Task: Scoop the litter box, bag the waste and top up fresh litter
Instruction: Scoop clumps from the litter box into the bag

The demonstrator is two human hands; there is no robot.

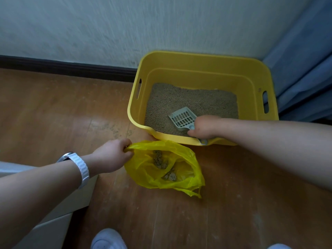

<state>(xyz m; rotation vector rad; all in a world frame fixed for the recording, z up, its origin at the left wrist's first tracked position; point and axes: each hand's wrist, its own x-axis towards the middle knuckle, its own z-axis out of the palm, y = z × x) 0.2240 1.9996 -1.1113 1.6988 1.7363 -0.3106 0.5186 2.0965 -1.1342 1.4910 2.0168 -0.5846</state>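
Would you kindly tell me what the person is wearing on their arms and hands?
Both forearms are bare, no sleeves in view; the left hand and right hand are gloveless. A white watch with a ribbed strap sits on the left wrist.

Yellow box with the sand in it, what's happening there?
A person is cleaning a cat's litter box. The right hand holds a grey scoop down in the litter, and the scoop looks empty just now. The left hand pinches the edge of a yellow bag on the wooden floor, holding it open. A few clumps already lie inside the bag.
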